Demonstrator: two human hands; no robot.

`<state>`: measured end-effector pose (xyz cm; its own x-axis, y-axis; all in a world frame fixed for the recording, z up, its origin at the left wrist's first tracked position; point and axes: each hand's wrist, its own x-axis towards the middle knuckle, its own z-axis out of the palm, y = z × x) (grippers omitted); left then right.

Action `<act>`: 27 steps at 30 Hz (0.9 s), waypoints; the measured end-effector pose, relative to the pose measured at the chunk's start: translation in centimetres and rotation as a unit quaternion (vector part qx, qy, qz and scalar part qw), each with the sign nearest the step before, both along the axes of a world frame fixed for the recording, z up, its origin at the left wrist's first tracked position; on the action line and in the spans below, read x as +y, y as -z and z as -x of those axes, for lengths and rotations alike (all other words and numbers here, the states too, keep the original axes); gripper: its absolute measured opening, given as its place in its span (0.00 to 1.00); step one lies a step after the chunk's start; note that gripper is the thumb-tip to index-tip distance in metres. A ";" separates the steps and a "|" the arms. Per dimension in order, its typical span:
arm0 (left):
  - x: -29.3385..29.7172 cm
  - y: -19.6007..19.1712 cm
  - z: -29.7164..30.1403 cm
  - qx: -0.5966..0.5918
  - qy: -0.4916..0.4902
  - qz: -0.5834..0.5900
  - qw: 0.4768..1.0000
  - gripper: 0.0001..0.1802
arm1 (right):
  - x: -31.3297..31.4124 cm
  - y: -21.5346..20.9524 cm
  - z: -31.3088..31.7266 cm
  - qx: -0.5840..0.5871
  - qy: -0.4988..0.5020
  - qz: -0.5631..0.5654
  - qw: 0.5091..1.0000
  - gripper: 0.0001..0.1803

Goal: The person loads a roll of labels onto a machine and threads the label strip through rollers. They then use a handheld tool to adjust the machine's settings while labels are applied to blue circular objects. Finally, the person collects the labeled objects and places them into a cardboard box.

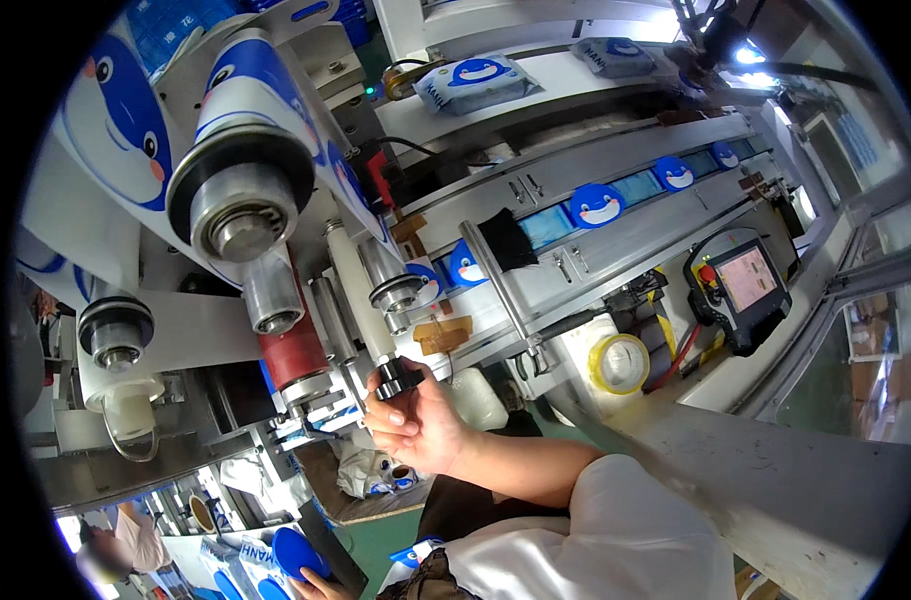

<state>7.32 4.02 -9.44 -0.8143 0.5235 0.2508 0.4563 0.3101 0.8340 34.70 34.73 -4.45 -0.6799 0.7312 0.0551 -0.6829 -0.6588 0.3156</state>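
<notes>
My right hand (418, 420) reaches up from the lower right in a white sleeve. Its fingers are closed around a black knob (397, 378) at the near end of a long white roller (355, 285) on a packaging machine. Beside the roller sit a red roller (293, 352) and metal rollers (272, 297). A large reel of white film printed with a blue cartoon figure (245, 160) is mounted above. At the bottom edge, part of a hand, apparently my left (320, 587), touches a blue round piece (295, 552); its grip is cut off.
A conveyor with blue-and-white packs (475, 82) runs across the top. A strip of blue round labels (597, 205) follows the machine's side. A yellow tape roll (620, 362) and a control pendant with a screen (743, 285) are at right. Another person (115, 550) stands at lower left.
</notes>
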 end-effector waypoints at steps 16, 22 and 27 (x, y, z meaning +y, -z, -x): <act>10.6 -1.4 -8.1 0.201 0.489 0.155 0.834 0.12 | -1.0 -1.1 -1.3 -0.303 0.021 0.047 0.952 0.32; 17.7 -1.9 -11.4 0.177 0.635 0.219 0.719 0.13 | -1.2 -0.8 -1.4 -0.420 0.079 -0.057 0.902 0.24; 19.0 -1.3 -11.9 0.166 0.668 0.234 0.687 0.14 | -0.6 -1.4 -0.7 -0.469 0.142 -0.058 0.870 0.22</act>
<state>19.25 23.03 -8.14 0.5315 0.8348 -0.1436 0.7358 -0.3710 0.5665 35.38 34.10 -3.05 -0.2578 0.9038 -0.3415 -0.7446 -0.4111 -0.5259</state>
